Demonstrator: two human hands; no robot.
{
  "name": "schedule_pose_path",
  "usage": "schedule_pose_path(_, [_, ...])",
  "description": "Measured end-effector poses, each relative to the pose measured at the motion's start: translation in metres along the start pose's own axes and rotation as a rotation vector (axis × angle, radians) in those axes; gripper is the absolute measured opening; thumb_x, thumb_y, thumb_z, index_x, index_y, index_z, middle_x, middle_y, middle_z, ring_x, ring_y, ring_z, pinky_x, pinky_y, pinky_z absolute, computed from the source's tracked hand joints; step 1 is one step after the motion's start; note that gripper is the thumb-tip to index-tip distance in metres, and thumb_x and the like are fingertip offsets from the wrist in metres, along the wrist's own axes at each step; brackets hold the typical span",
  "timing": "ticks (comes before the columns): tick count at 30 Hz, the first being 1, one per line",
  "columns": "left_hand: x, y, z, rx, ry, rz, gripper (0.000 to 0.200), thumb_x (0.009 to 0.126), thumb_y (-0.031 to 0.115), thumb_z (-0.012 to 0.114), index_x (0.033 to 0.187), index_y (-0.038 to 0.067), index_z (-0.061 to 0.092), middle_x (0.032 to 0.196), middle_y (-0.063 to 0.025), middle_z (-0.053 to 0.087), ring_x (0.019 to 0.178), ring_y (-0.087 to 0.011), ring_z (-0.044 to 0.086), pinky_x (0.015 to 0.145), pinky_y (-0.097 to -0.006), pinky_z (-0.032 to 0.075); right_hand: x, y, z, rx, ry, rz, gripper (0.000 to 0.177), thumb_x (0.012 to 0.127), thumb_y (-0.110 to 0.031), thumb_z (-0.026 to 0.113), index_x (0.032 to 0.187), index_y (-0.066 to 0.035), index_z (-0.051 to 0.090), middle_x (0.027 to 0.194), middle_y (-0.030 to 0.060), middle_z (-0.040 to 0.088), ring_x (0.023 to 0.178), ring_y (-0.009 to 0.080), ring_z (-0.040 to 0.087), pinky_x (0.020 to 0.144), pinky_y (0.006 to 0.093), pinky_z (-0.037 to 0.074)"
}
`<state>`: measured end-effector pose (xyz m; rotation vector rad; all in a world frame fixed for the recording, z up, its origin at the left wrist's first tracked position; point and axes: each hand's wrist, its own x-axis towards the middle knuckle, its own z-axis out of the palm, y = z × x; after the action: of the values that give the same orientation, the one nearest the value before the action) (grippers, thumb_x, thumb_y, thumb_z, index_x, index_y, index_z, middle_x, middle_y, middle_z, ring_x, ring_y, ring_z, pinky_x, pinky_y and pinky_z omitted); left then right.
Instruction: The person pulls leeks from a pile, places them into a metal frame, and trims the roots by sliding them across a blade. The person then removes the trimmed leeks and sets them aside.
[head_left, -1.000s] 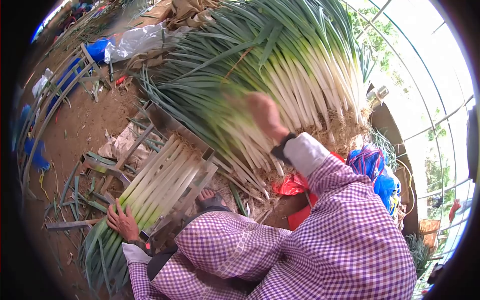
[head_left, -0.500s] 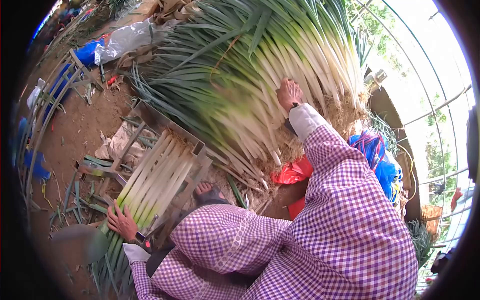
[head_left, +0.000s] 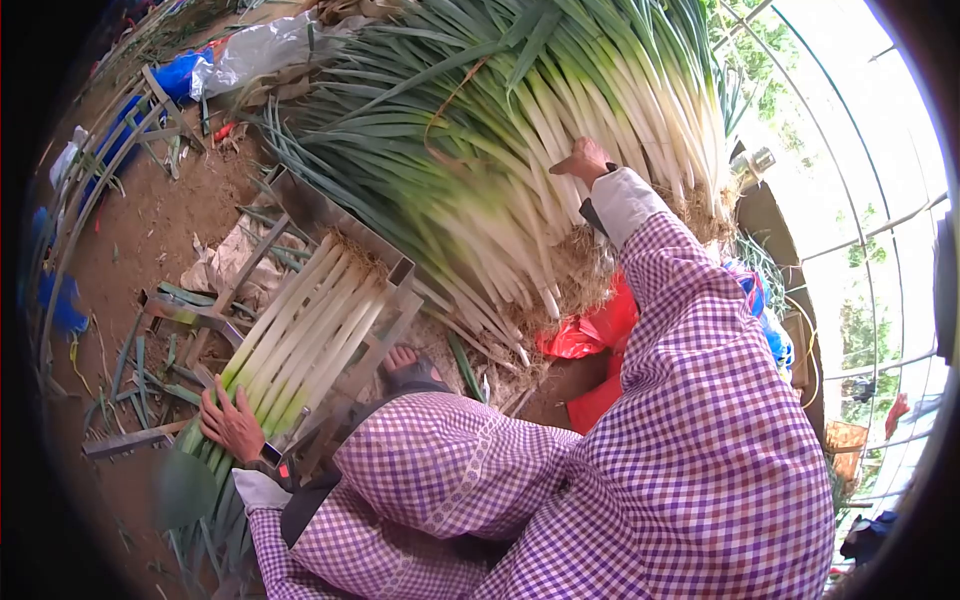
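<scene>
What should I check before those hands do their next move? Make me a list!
1. Left hand on the framed stalks: ok, fingers spread across their green part.
2. Right hand at the big pile: ok, over pale stems.
3. Right hand gripping a stalk: cannot tell.
4. Framed stalks' roots together: ok, all near the metal end plate.
5. Foot clear of the frame: cannot tell, it's close.
</scene>
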<state>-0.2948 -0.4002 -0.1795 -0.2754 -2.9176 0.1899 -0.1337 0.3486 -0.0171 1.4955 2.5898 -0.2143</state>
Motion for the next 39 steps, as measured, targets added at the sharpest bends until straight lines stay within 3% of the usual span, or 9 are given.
schedule_pose_path(4, [0.001, 0.000, 0.002, 0.022, -0.008, -0.012, 0.052, 0.107, 0.048, 0.050, 0.155, 0.027, 0.048, 0.149, -0.0083, 0.048, 0.142, -0.0286, 0.041, 0.115, -0.0505, 0.028, -0.004, 0.002, -0.011, 0.075, 0.009, -0.030, 0.086, 0.063, -0.049, 0.095, 0.125, 0.002, 0.062, 0.125, 0.0228, 0.066, 0.116, 0.0369, 0.065, 0.098, 0.0426, 0.051])
schedule_pose_path(7, [0.001, 0.001, 0.002, 0.027, -0.009, -0.013, 0.053, 0.107, 0.049, 0.050, 0.155, 0.027, 0.048, 0.149, -0.0078, 0.048, 0.142, -0.0284, 0.041, 0.116, -0.0506, 0.028, 0.013, 0.016, -0.009, 0.248, -0.055, -0.098, 0.074, 0.063, -0.048, 0.095, 0.109, 0.004, 0.069, 0.111, 0.0208, 0.071, 0.103, 0.0345, 0.069, 0.090, 0.0423, 0.054])
schedule_pose_path(10, [0.001, 0.001, 0.003, 0.018, 0.000, -0.013, 0.053, 0.106, 0.048, 0.051, 0.155, 0.027, 0.048, 0.149, -0.0075, 0.048, 0.142, -0.0283, 0.041, 0.116, -0.0505, 0.028, 0.017, 0.015, -0.011, 0.285, -0.031, -0.118, 0.073, 0.064, -0.051, 0.094, 0.112, 0.000, 0.071, 0.111, 0.0192, 0.073, 0.107, 0.0333, 0.070, 0.092, 0.0400, 0.055])
schedule_pose_path(16, [0.000, 0.001, 0.005, -0.009, 0.032, -0.008, 0.051, 0.107, 0.046, 0.051, 0.153, 0.025, 0.049, 0.149, -0.0079, 0.048, 0.142, -0.0282, 0.041, 0.116, -0.0502, 0.028, -0.012, -0.025, -0.012, 0.232, 0.267, -0.101, 0.049, 0.072, -0.044, 0.088, 0.093, -0.003, 0.070, 0.110, 0.0206, 0.072, 0.105, 0.0378, 0.068, 0.089, 0.0450, 0.054])
schedule_pose_path(21, [0.001, 0.003, -0.002, 0.007, 0.011, -0.013, 0.052, 0.107, 0.045, 0.051, 0.154, 0.024, 0.048, 0.149, -0.0086, 0.048, 0.142, -0.0283, 0.041, 0.116, -0.0513, 0.028, -0.005, -0.033, 0.018, 0.115, 0.389, -0.115, 0.057, 0.084, -0.044, 0.080, 0.117, -0.002, 0.062, 0.119, 0.0249, 0.068, 0.117, 0.0410, 0.063, 0.095, 0.0517, 0.051])
schedule_pose_path(24, [0.000, 0.003, -0.003, -0.007, 0.006, -0.020, 0.052, 0.107, 0.045, 0.051, 0.155, 0.024, 0.047, 0.149, -0.0090, 0.047, 0.143, -0.0285, 0.041, 0.117, -0.0524, 0.027, -0.001, -0.035, 0.028, 0.090, 0.333, -0.085, 0.057, 0.083, -0.040, 0.083, 0.121, -0.003, 0.061, 0.131, 0.0218, 0.064, 0.119, 0.0420, 0.063, 0.099, 0.0503, 0.052])
schedule_pose_path(32, [-0.002, 0.003, -0.005, -0.024, 0.001, -0.014, 0.053, 0.106, 0.042, 0.054, 0.155, 0.023, 0.046, 0.151, -0.0099, 0.045, 0.143, -0.0296, 0.039, 0.118, -0.0536, 0.026, 0.018, -0.026, 0.004, 0.125, 0.219, -0.170, 0.060, 0.076, -0.039, 0.080, 0.119, 0.000, 0.064, 0.121, 0.0256, 0.068, 0.115, 0.0421, 0.065, 0.095, 0.0466, 0.053])
schedule_pose_path(36, [-0.001, 0.004, -0.009, -0.056, 0.025, -0.005, 0.052, 0.105, 0.042, 0.055, 0.153, 0.022, 0.048, 0.150, -0.0109, 0.046, 0.143, -0.0303, 0.040, 0.118, -0.0534, 0.027, 0.006, -0.022, -0.019, 0.286, 0.118, -0.220, 0.058, 0.073, -0.037, 0.081, 0.113, 0.002, 0.066, 0.107, 0.0257, 0.071, 0.107, 0.0390, 0.068, 0.091, 0.0449, 0.053])
schedule_pose_path(39, [-0.001, 0.006, -0.014, -0.067, 0.028, -0.010, 0.052, 0.105, 0.043, 0.055, 0.151, 0.020, 0.051, 0.148, -0.0119, 0.048, 0.141, -0.0306, 0.041, 0.118, -0.0526, 0.027, -0.010, -0.027, -0.022, 0.486, 0.036, -0.197, 0.045, 0.076, -0.025, 0.080, 0.102, 0.008, 0.064, 0.100, 0.0234, 0.070, 0.094, 0.0351, 0.072, 0.077, 0.0424, 0.057])
